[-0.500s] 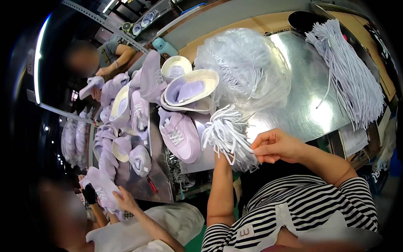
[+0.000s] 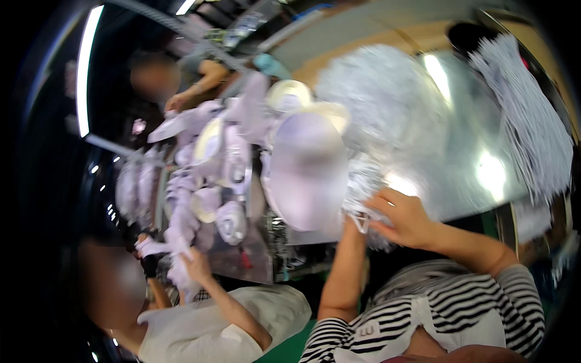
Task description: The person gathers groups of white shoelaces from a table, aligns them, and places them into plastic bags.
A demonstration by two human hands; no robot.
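A bundle of white shoelaces hangs loosely at the front edge of the metal table. My left hand is hidden beneath it; the left forearm rises straight into the bundle, which rests on that hand. At the bundle's right side is my right hand, its thumb and fingers closing on laces. A white lace loop shows by the fingertips, though motion smears the detail. Left of the bundle lies a lilac shoe, largely covered by a blurred patch.
Behind the bundle sits a clear plastic bag of laces. A long bunch of laces lies across the right of the metal table. Lilac shoes crowd the left side. Two co-workers' hands are at work among them.
The whole view has shifted, moving the scene to the right and blurring it. My right hand has gone from a pinch at the lace ends to a wider grasp higher on the bundle.
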